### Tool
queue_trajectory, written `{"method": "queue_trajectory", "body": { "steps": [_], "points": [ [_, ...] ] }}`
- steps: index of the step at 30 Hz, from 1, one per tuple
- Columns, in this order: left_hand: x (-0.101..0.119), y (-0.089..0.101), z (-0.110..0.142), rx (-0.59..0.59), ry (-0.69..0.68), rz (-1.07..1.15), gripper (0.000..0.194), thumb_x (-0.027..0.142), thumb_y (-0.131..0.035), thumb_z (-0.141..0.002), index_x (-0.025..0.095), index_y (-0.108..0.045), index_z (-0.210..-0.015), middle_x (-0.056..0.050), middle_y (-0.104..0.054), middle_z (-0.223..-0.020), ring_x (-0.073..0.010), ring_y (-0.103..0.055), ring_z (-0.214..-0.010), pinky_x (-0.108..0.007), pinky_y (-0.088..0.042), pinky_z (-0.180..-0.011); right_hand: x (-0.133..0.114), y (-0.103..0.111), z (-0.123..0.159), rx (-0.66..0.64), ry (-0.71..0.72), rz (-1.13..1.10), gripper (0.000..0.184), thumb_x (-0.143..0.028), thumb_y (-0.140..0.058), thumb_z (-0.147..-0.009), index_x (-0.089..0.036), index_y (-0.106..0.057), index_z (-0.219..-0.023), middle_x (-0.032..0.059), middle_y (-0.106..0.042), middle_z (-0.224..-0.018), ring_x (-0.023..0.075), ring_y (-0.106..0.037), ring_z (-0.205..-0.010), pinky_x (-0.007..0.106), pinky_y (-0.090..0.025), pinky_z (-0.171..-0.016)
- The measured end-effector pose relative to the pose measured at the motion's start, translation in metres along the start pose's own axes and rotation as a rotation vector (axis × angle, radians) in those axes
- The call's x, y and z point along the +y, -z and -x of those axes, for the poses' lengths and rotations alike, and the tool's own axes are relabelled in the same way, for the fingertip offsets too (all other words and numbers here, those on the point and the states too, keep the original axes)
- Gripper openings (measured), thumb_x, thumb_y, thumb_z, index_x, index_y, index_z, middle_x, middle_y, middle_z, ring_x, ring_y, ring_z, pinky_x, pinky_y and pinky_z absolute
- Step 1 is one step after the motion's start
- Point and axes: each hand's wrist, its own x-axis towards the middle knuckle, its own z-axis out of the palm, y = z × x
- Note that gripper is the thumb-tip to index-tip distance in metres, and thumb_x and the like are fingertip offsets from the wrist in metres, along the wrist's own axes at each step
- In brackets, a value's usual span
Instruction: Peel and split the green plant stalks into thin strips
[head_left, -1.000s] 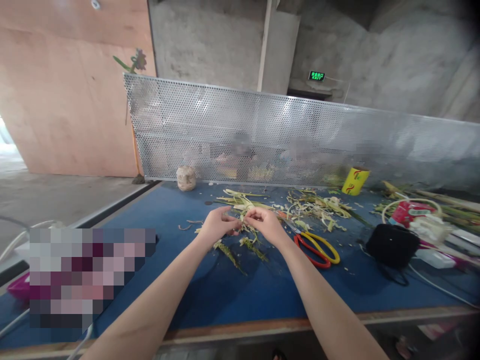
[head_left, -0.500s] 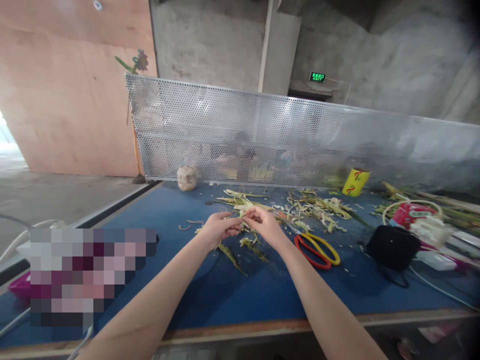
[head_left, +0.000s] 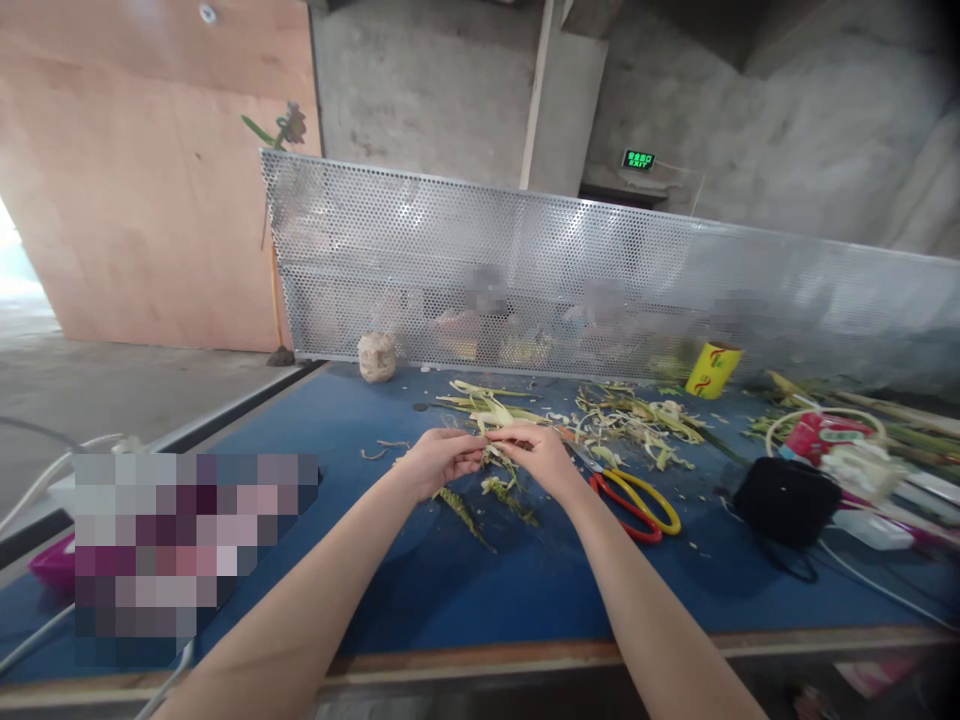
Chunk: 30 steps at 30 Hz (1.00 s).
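Over the blue tabletop, my left hand (head_left: 444,458) and my right hand (head_left: 531,452) meet at the fingertips. Both are closed in a pinch. Whatever lies between the fingers is too small or too hidden to make out. Just behind and below them are pale green husk-like strips (head_left: 491,408) and two dried green plant pieces, one a braided-looking piece (head_left: 463,515) and the other a shorter sprig (head_left: 511,497). To the right of my right hand lie scissors (head_left: 637,500) with one red and one yellow handle loop.
Plant scraps (head_left: 645,415) spread behind the scissors. A yellow roll (head_left: 713,370) and a cream carved-looking block (head_left: 376,358) stand near the perforated metal screen (head_left: 450,240). At right sit a black pouch (head_left: 786,500), a red packet (head_left: 829,432) and cables. A blurred-out patch covers the left.
My right hand's fingers have flattened and straightened toward the left fingertips. The left hand stays almost in place. The whole view has shifted slightly.
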Motion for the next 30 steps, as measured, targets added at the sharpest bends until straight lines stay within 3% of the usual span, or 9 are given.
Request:
{"method": "queue_trajectory", "body": {
  "steps": [5, 11, 19, 30],
  "points": [
    [0.0002, -0.0003, 0.0010, -0.016, 0.010, -0.016, 0.007, 0.009, -0.063, -0.066, 0.004, -0.060, -0.071, -0.002, -0.057, -0.051, -0.0044, -0.053, -0.044, -0.012, -0.047, -0.046, -0.0010, 0.0001, 0.0007, 0.006, 0.005, -0.034, 0.015, -0.026, -0.055, -0.073, -0.023, -0.068, -0.081, 0.0045, -0.067, -0.083, 0.0182, -0.059, -0.079, 0.030, -0.044, -0.068],
    [0.0008, -0.0021, 0.0034, -0.024, 0.011, -0.056, 0.012, 0.009, -0.066, -0.062, 0.004, -0.058, -0.068, -0.002, -0.057, -0.049, -0.0052, -0.052, -0.040, -0.015, -0.048, -0.045, -0.0010, -0.0033, 0.0006, 0.015, -0.068, 0.004, 0.014, -0.029, -0.057, -0.071, -0.019, -0.066, -0.073, 0.0038, -0.066, -0.072, 0.0161, -0.057, -0.064, 0.028, -0.043, -0.059],
    [0.0035, -0.0038, 0.0070, 0.002, -0.001, -0.040, 0.043, 0.006, -0.068, -0.061, 0.000, -0.052, -0.100, -0.003, -0.059, -0.053, -0.0084, -0.056, -0.045, -0.018, -0.050, -0.047, 0.0033, -0.0049, -0.0003, -0.051, -0.169, -0.177, 0.017, -0.032, -0.056, -0.071, -0.019, -0.062, -0.080, 0.0017, -0.061, -0.070, 0.0121, -0.052, -0.058, 0.026, -0.042, -0.055],
    [0.0026, -0.0043, 0.0092, -0.031, 0.045, -0.028, 0.049, 0.004, -0.067, -0.061, -0.002, -0.047, -0.105, -0.002, -0.059, -0.052, -0.0085, -0.056, -0.045, -0.017, -0.051, -0.047, -0.0037, -0.0008, -0.0006, -0.052, -0.178, -0.186, 0.015, -0.031, -0.057, -0.070, -0.017, -0.061, -0.072, 0.0007, -0.060, -0.068, 0.0108, -0.051, -0.056, 0.024, -0.041, -0.055]
  ]
}}
